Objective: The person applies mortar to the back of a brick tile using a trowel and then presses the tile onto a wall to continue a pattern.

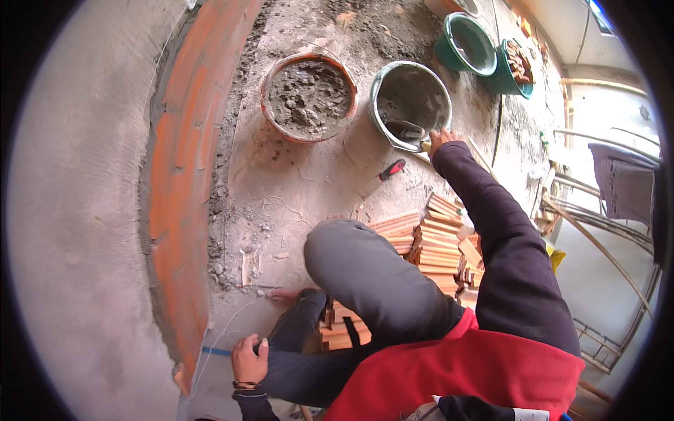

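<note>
My right hand (447,140) is closed on the handle of a trowel (405,130) at the near right rim of a grey-green bucket (374,112). The trowel's blade dips inside, where some wet mortar coats the bucket. To its left stands an orange bucket (267,112) filled with lumpy grey mortar (309,98). Low on the left, my left hand (250,360) rests at my bent knee, fingers loosely curled and thumb apart, with nothing visible in it. A tool with a red and black handle (392,169) lies on the floor between my knee and the buckets.
A low wall of orange bricks (179,182) runs along the left, beside a grey plastered surface (84,196). Stacked thin bricks (439,245) lie beside my right leg. Farther back are a green bucket (446,52) and another holding brick pieces (519,63). Poles (597,224) lean at right.
</note>
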